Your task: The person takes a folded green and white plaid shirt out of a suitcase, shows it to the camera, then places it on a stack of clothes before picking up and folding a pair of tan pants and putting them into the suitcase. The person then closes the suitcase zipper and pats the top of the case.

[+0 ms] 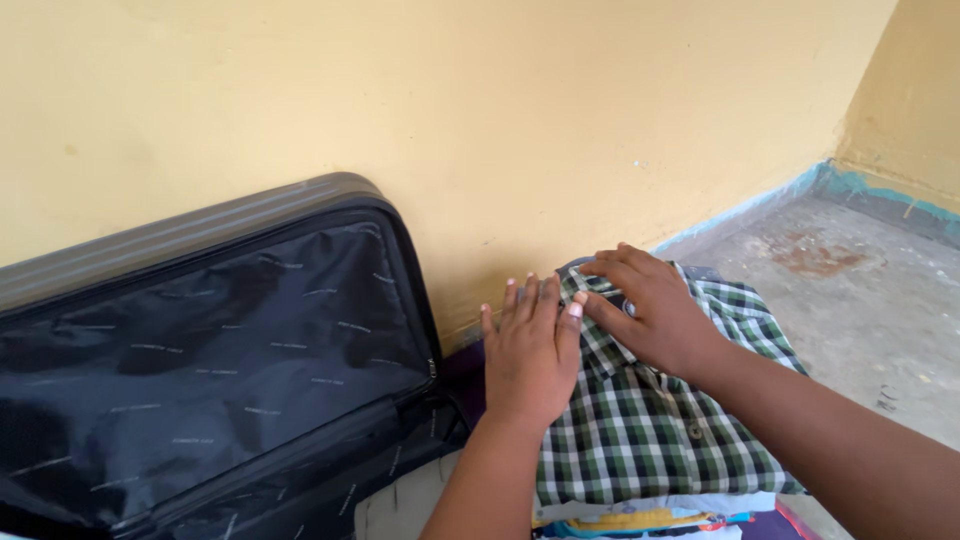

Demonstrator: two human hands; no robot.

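Both hands, the left hand (528, 355) and right hand (648, 310), lie spread flat on the folded checked shirt (650, 420) topping the clothes pile beside the open suitcase (210, 350), best pressed evenly to keep folds crisp.

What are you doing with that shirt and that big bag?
A person is pressing both hands flat on a folded green, black and white checked shirt. The left hand lies on the shirt's left edge, and the right hand rests near its collar. The shirt sits on top of a pile of folded clothes. Right beside it, an open dark suitcase leans its lid against a yellow wall. The lid's shiny black lining shows.
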